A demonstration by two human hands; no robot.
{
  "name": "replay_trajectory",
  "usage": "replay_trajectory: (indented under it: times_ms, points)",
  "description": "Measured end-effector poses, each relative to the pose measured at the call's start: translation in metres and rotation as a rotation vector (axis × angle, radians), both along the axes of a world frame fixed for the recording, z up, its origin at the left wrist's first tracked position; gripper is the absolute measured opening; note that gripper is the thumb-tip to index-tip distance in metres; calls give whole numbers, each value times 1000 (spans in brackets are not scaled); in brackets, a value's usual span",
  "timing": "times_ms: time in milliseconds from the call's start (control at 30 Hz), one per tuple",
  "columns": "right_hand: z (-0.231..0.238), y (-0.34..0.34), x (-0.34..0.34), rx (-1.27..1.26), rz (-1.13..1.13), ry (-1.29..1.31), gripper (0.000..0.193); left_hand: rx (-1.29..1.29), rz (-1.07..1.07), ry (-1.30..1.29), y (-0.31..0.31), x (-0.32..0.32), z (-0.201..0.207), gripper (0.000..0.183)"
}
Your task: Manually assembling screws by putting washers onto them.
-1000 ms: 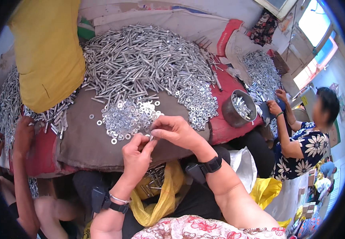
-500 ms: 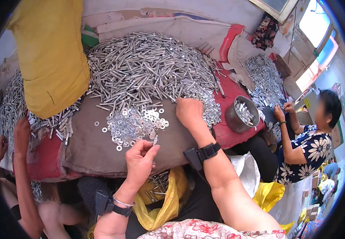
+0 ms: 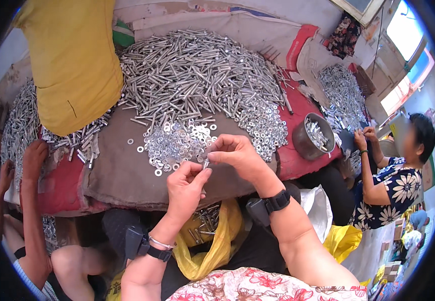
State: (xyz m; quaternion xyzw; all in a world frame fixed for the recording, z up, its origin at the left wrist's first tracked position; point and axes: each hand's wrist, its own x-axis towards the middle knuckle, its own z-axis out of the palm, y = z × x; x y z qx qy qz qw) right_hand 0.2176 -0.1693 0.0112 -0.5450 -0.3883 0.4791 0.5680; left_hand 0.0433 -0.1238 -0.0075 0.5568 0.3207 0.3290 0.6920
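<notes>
Grey metal pot [image 3: 300,145], right side of the bench, tilted: short silvery metal pieces inside, heaped below the rim. Open yellow bag [image 3: 222,243] at the person's lap, loose bolts lying in its mouth. White bag [image 3: 319,210] and second yellow bag [image 3: 342,243] by the right forearm; contents hidden from me.

Bolt [image 3: 206,164]: slim, silvery, shiny, upper end showing between the two hands, above the near part of the brown mat [image 3: 122,175]. Most of it covered by fingers; finer detail too small to read.

Left hand [image 3: 185,188]: thumb and forefinger pinched round the bolt. Right hand [image 3: 236,156]: thumb and fingertips brought together at the bolt's upper end; cannot tell whether they grip it or some small part there. Just beyond the hands, flat washers [image 3: 170,145] in a loose heap; behind those, a large mound of bolts [image 3: 192,75].
</notes>
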Motion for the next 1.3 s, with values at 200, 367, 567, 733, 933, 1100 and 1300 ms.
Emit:
replay_trajectory:
  times_ms: [200, 367, 567, 733, 933, 1100, 1300]
  points:
    - [8, -6, 4, 69, 71, -103, 16, -131, -107, -42, 3, -2, -4, 8]
    - [9, -6, 6, -2, 109, -230, 14, 917, 120, 67, 11, 4, -20, 14]
    - [11, -5, -7, -13, 42, -181, 11, -167, -191, -39, 10, -5, -6, 11]
    - [4, -5, -17, 27, -101, -427, 10, -207, -161, -112, 12, -4, -7, 10]
    - [9, -7, -16, 113, -84, -328, 8, -312, -152, -198, 13, -7, -6, 10]
    - [7, -10, -10, 144, -24, -167, 8, -404, -202, -270, 14, -7, -6, 10]
    - [18, -6, -13, 62, -5, -259, 11, 75, -77, 34, 9, -4, -6, 13]
